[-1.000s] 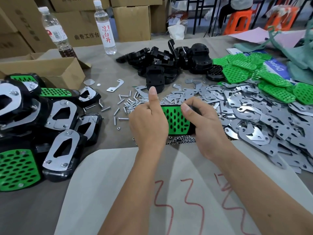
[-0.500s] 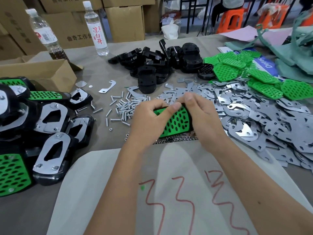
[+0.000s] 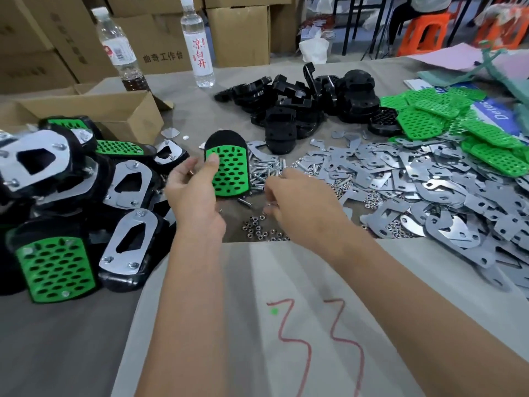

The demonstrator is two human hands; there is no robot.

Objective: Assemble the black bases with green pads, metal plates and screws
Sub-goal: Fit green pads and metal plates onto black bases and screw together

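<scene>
Grey cloth covers the table (image 3: 71, 353), cardboard boxes (image 3: 237, 30) stacked behind it, and we're right over the work. Our left thumb (image 3: 212, 161) presses on the green pad, fingers curled behind, so the left hand (image 3: 197, 196) grips the base (image 3: 229, 167) upright, black top showing above the pad (image 3: 232, 173). Our right hand (image 3: 297, 207) reaches low over the loose screws (image 3: 266, 167) and nuts (image 3: 257, 229), fingers curled under; we can't tell whether they pinch anything. Just beyond lie the metal plates (image 3: 415, 196), spreading right in a big heap. Farther back, spare black bases (image 3: 300, 101) pile up, spare green pads (image 3: 446, 118) beside them at right. Finished units (image 3: 71, 196) crowd the left edge, near an open box (image 3: 94, 110). Two bottles (image 3: 200, 44) stand at the back. Nearest us, a white sheet (image 3: 286, 325) with red scrawl.
</scene>
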